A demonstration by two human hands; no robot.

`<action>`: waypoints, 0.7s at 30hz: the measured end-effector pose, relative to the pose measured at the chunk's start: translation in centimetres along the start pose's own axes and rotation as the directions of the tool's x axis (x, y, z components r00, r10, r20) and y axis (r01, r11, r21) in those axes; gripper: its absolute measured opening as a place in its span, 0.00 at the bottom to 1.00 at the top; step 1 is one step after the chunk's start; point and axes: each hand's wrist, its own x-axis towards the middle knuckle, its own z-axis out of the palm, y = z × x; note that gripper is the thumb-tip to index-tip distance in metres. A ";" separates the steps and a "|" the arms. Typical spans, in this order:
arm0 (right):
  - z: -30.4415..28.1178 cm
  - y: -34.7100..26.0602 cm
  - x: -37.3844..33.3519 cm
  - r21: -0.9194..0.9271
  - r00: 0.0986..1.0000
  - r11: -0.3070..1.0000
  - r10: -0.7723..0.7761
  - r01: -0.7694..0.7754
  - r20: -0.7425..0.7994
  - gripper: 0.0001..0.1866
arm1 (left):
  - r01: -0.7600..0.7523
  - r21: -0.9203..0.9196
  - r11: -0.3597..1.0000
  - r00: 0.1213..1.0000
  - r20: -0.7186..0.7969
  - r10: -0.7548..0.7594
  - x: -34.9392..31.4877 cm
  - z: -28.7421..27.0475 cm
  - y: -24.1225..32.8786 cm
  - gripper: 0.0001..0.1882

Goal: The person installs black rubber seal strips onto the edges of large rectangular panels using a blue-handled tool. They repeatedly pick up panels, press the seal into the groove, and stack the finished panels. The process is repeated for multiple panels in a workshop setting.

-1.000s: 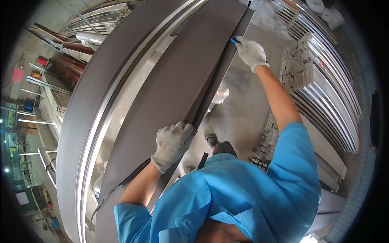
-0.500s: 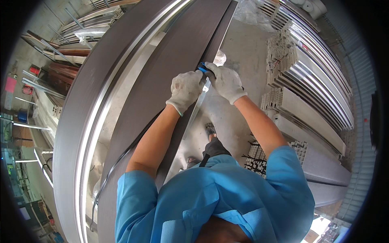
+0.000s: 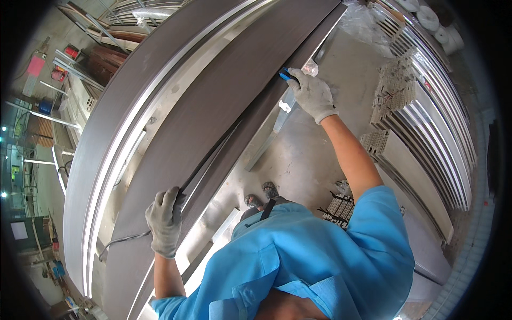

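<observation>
Along the right side of a long dark brown panel (image 3: pixel 213 96) runs a thin black flexible strip (image 3: pixel 212 152). My left hand (image 3: pixel 164 223), in a whitish work glove, is closed on this strip near the panel's lower part, and a loose tail trails off to the left. Between my two hands the strip lies partly lifted beside a narrow brown edge piece (image 3: pixel 255 120). Farther up, my gloved right hand (image 3: pixel 311 95) grips a small blue-and-black hand tool (image 3: pixel 287 75) against the panel's edge. The tool's working end is too small to make out.
Another long brown panel with pale edges (image 3: pixel 125 125) lies parallel on the left. Stacked hollow profiles (image 3: pixel 426 138) stand on the right, with clear plastic wrap (image 3: pixel 362 24) beyond. A metal bar (image 3: pixel 272 136) sits beneath the panel, above the concrete floor (image 3: pixel 309 160).
My left hand has left my right hand and moved down and left along the panel, taking the strip. My right hand has shifted slightly farther up with the blue tool. The view has shifted too.
</observation>
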 end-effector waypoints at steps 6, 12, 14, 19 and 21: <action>-0.4 3.1 2.1 0.056 0.996 0.998 0.003 0.002 -0.088 0.18 | 0.165 -0.017 0.986 0.975 0.152 -0.160 -2.4 1.3 0.5 0.06; -1.0 4.7 6.2 -0.068 0.987 0.985 0.154 -0.158 -0.054 0.17 | 0.236 -0.239 0.942 0.963 0.183 -0.195 -2.4 0.2 0.1 0.07; -0.9 4.0 6.5 -0.106 0.984 0.978 0.178 -0.179 -0.015 0.17 | 0.234 -0.247 0.940 0.963 0.193 -0.189 -2.5 -0.1 -0.4 0.06; -0.7 -0.1 3.2 -0.123 0.983 0.975 0.181 -0.185 -0.042 0.14 | -0.004 -0.283 0.959 0.979 0.195 0.062 -2.9 0.7 -2.6 0.04; -0.8 -2.6 0.9 -0.147 0.986 0.975 0.163 -0.164 -0.017 0.14 | -0.142 -0.187 0.972 0.971 0.167 0.174 -3.1 1.2 -3.3 0.05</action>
